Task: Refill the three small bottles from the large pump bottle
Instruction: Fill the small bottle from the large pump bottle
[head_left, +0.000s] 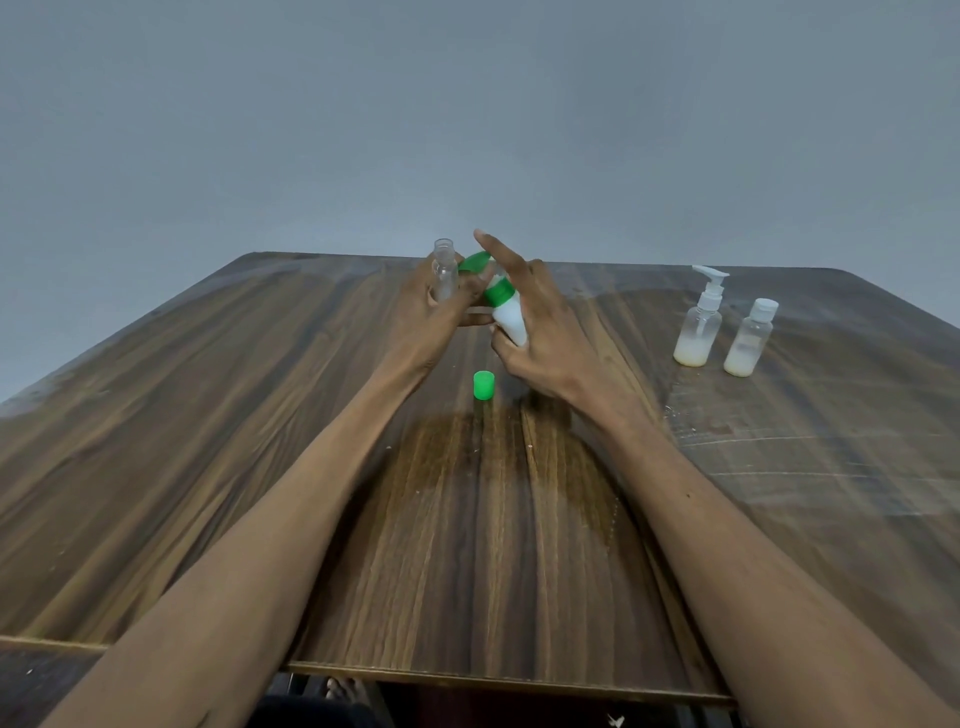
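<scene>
Clear and coloured plastic over streaky wood grain.

The table is brown wood-grain laminate, smooth with a dull sheen, scuffed and whitish at the right. The small empty bottle looks like clear glossy plastic. The white bottle is opaque, smooth plastic with a green plastic collar. The loose green cap is matt plastic. The pump bottle and capped bottle are frosted translucent plastic.

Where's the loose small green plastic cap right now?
Head view: the small green plastic cap stands on the wooden table near centre, just below and between the two hands, apart from both.
</scene>
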